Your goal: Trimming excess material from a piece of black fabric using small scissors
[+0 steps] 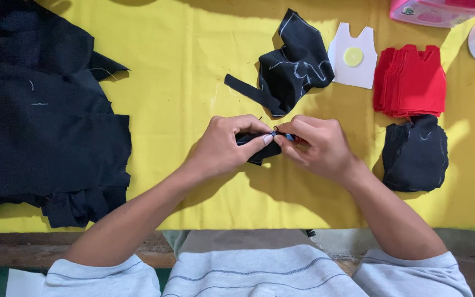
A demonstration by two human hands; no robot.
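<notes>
the fingertips of both hands meet at the middle of the yellow cloth (pixel 193 71), pinched tight together over a small black fabric piece (pixel 255 149). the left hand (pixel 224 146) is curled around that piece, thumb and forefinger closed on its upper edge; the right hand (pixel 317 146) presses in from the other side, its fingers closed too, nipping something tiny and bluish at the seam, too small to make out. the piece sits just above the cloth, between the two hands, near the table's centre.

just beyond the hands lies a crumpled black cutting (pixel 292 63) marked with chalk lines. beside it a white vest-shaped template (pixel 353 71) with a yellow disc (pixel 353 56) on it, then a stack of red pieces (pixel 412 81). below that, a pile of black cut pieces (pixel 415 155), near the right wrist. far left, a big spread of black fabric (pixel 42 126).
</notes>
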